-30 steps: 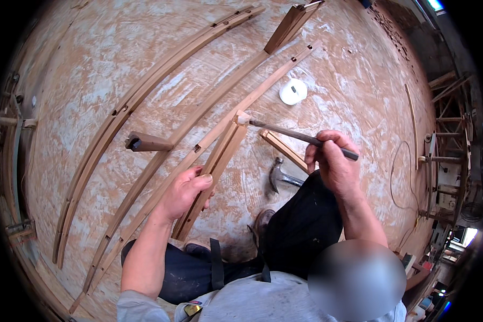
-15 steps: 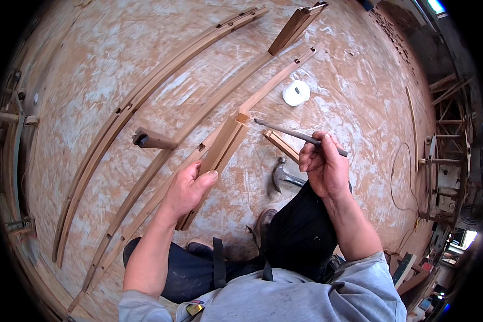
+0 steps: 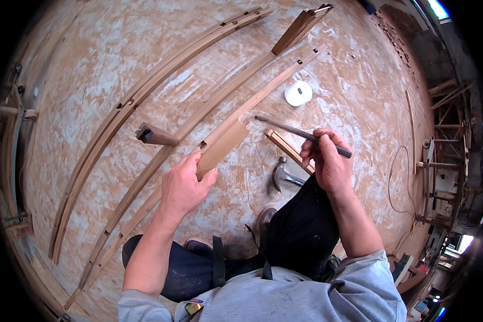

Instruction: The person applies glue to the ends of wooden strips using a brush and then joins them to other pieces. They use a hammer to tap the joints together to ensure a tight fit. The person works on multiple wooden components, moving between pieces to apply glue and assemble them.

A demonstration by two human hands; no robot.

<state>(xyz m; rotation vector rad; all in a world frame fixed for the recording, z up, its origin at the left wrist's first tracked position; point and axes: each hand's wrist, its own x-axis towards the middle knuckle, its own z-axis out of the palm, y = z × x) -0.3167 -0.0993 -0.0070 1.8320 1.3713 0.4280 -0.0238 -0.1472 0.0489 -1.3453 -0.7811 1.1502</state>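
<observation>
My left hand [image 3: 183,185] is closed around the lower end of a short, flat wooden piece [image 3: 222,147], its wide plain face turned up. In my right hand [image 3: 331,163] is a slim dark stick [image 3: 287,127], gripped near its thick end. The stick's thin tip points left, just apart from the far end of the wooden piece. Below the stick lie a short grooved wooden piece [image 3: 284,147] and a claw hammer [image 3: 287,177], close to my right knee. Beyond the tip stands a round white tub [image 3: 298,93] with a small dark spot on top.
Long curved wooden rails [image 3: 161,78] with notches lie on the stained floor to the left. A middle rail [image 3: 220,99] has a short post [image 3: 158,136] and an upright wooden piece [image 3: 300,28] on it. Wooden frames [image 3: 448,145] and a thin cable [image 3: 393,185] are at the right.
My left hand has rotated the wooden piece, so a broad plain face shows instead of its grooved edge. The stick and my right hand have shifted slightly right.
</observation>
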